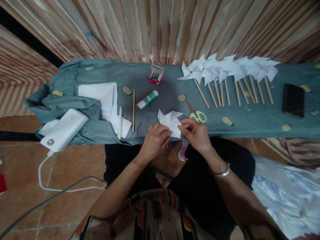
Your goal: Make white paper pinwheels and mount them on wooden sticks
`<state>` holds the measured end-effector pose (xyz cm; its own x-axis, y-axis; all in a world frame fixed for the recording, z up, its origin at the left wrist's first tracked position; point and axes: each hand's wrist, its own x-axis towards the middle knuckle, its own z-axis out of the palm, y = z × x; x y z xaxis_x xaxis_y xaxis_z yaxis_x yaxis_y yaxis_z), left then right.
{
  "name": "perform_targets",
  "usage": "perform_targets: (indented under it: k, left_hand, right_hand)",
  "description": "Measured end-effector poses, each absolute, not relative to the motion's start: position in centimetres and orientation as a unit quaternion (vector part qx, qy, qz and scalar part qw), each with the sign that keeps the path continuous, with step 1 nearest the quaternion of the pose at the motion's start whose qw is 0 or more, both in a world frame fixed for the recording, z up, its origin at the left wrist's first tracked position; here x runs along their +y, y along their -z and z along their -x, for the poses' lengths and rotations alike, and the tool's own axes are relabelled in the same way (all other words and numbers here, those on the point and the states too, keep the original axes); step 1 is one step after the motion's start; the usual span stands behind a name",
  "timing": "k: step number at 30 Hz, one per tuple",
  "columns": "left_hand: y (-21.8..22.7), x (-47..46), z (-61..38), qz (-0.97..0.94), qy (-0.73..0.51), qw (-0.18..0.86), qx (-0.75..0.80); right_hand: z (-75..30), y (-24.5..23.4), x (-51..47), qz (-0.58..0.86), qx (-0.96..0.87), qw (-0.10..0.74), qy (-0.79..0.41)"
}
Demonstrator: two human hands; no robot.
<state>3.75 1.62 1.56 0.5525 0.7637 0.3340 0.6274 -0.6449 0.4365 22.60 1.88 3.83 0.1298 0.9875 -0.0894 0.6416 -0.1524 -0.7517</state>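
Observation:
A white paper pinwheel (175, 126) with folded points is held between my two hands at the table's near edge. My left hand (157, 137) pinches its left side, and my right hand (196, 133) grips its right edge between thumb and fingers. Just beyond my right hand lie scissors (198, 116) with pale green handles. A glue stick (148, 99) rests on its side farther left. Behind it stands a small red box (155, 75), its flap up, with small metal pieces inside. One bare wooden stick (133, 110) lies left of the glue stick.
Several finished pinwheels on sticks (230, 68) overlap in a row at the back right. A dark phone (293, 100) lies at the far right. To the left are white paper sheets (97, 93), a white pen-like stick (120, 123) and a white power bank (65, 129) with a cable.

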Motion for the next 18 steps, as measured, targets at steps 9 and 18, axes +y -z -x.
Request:
perform_targets:
  k: [9,18]
  left_hand:
    - [-1.5,1.1,-3.7,-0.861,-0.261,0.134,0.415]
    - [-1.6,0.9,-3.9,-0.849,-0.273,0.139,0.43]
  right_hand:
    - [-23.8,-4.8,1.4,0.634,-0.667,0.324,-0.22]
    - [-24.6,-4.0,1.7,0.536,-0.718,0.315,-0.313]
